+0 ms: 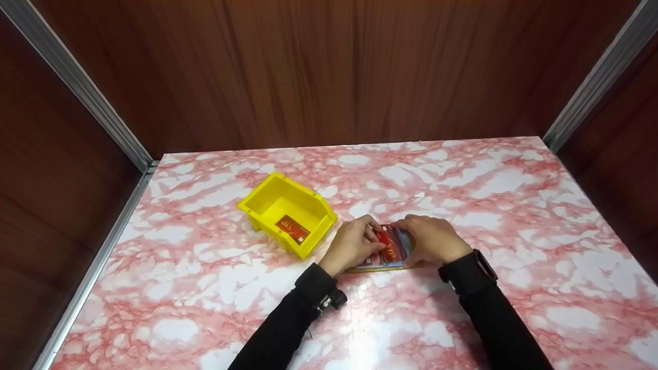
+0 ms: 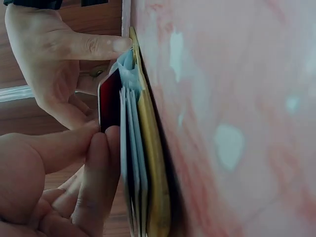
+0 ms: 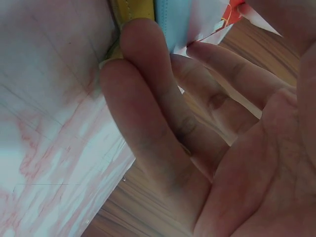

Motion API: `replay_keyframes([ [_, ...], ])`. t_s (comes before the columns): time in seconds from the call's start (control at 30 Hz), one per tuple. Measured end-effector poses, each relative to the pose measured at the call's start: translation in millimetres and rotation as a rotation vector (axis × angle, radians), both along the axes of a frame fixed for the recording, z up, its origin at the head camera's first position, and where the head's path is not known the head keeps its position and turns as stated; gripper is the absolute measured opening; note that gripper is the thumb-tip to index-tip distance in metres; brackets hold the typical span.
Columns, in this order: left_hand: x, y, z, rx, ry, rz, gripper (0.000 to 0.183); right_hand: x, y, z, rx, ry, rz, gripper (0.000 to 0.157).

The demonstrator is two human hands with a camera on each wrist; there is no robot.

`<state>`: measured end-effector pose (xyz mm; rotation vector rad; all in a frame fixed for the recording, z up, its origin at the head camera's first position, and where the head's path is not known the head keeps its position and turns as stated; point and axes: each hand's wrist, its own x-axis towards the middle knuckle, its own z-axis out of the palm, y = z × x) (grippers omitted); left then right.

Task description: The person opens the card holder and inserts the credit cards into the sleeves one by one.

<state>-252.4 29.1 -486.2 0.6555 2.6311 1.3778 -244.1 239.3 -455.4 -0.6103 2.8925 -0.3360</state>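
A yellow-covered card holder (image 2: 150, 128) with clear plastic sleeves lies opened on the table between the two hands. My left hand (image 1: 353, 242) pinches a red VIP card (image 1: 391, 247) between thumb and fingers, over the sleeves. In the left wrist view that card (image 2: 109, 101) tilts at the mouth of a bluish sleeve (image 2: 129, 74). My right hand (image 1: 436, 238) grips the holder's right side, thumb at its near edge and fingers at the far edge. Fingertips (image 3: 143, 42) touch the yellow cover in the right wrist view. Part of the holder is hidden beneath the hands.
Left of the holder stands a yellow plastic bin (image 1: 267, 225), with another red VIP card (image 1: 293, 229) lying inside. The pink-and-white marbled table (image 1: 488, 308) is bordered by brown wood-grain panels (image 1: 334, 72) at the back and sides.
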Motion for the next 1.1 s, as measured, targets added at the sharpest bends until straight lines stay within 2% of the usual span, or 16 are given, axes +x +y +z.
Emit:
replay_keyframes([
  [0.23,5.0,2.3,2.0,-0.098,0.105,-0.002,0.034,0.2,1.7,-1.6,-0.018,0.005,-0.008,0.086],
  [0.37,6.7,4.1,2.2,-0.105,0.134,-0.003,0.042,-0.5,1.9,-2.1,-0.032,0.007,-0.014,0.088],
  [0.53,5.3,5.4,1.3,-0.077,0.092,-0.014,0.036,-1.4,2.1,-3.2,-0.046,0.002,-0.017,0.088],
  [0.67,3.6,7.0,-0.7,-0.064,0.041,-0.019,0.048,-1.3,2.6,-3.3,-0.068,0.0,-0.029,0.086],
  [0.9,1.9,9.5,-6.1,0.083,-0.104,0.004,0.057,0.1,2.9,-3.1,-0.069,-0.012,-0.035,0.088],
  [1.0,1.7,9.1,-6.0,0.076,-0.108,-0.002,0.055,0.1,2.9,-3.4,-0.061,-0.007,-0.028,0.09],
  [1.1,1.2,8.0,-4.5,0.028,-0.102,-0.021,0.053,-0.1,3.3,-4.0,-0.054,-0.016,-0.027,0.091],
])
